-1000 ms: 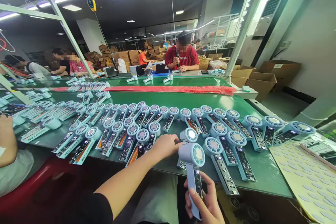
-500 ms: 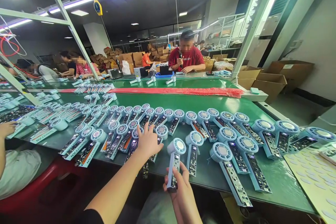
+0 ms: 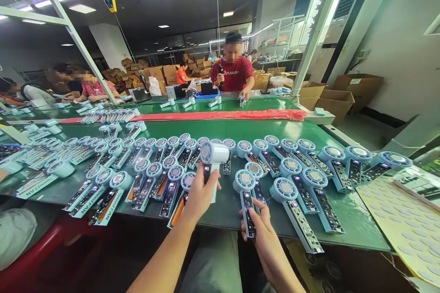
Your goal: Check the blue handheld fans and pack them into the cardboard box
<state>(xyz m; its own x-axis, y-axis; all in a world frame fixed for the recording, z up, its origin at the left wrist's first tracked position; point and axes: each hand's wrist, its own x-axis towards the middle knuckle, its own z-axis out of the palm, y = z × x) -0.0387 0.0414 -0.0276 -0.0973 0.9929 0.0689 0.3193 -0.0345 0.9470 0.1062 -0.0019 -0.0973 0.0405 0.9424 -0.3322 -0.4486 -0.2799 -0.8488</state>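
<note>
My left hand is closed round the handle of a pale blue hand-held fan and holds it upright above the green belt. My right hand grips the handle of a second fan that lies flat at the near edge, round head pointing away from me. Both fans have open handles with circuit boards showing. Rows of several like fans lie around both hands on the belt.
A sheet of round pads lies at the right. A red strip runs along the belt's far side. A person in a red shirt works opposite; others sit at far left. Cardboard boxes stand at right.
My left hand has picked a fan out of the rows and raised it. My right hand has set its fan down flat on the belt's near edge, still gripping the handle.
</note>
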